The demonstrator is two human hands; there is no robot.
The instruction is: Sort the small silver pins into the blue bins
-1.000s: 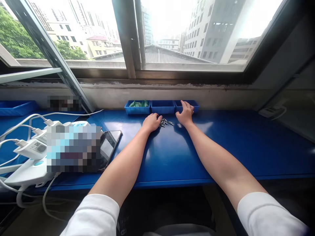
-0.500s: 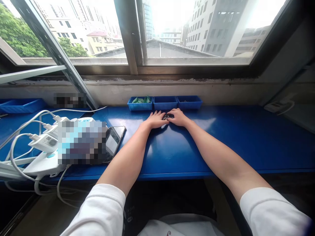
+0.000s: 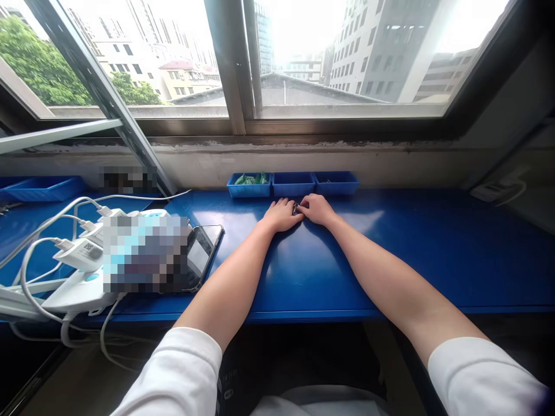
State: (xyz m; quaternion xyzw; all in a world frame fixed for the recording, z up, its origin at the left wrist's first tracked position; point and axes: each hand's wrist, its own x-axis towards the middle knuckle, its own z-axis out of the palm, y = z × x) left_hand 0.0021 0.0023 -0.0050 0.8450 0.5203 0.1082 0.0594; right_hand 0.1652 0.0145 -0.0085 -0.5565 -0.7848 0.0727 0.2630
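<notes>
My left hand lies palm down on the blue table with its fingers apart, its thumb pointing at the right hand. Between the two hands is a small cluster of dark, shiny metal pieces, partly covered by my fingers and too small to name. My right hand is bent over the right side of this cluster, thumb and fingers drawn together in a pinch. What sits between those fingertips is hidden. Just behind the hands stand three blue bins: one with green material, a middle one, and a right one containing small dark bits.
A phone rests on the table left of my left forearm. Beside it are a white power strip with plugged-in chargers and loose white cables. A metal shelf post rises at the left; the window wall borders the back.
My right hand's fingers have curled from a flatter pose into a pinch at the metal pieces. Less of the cluster shows between the hands. The view has shifted slightly.
</notes>
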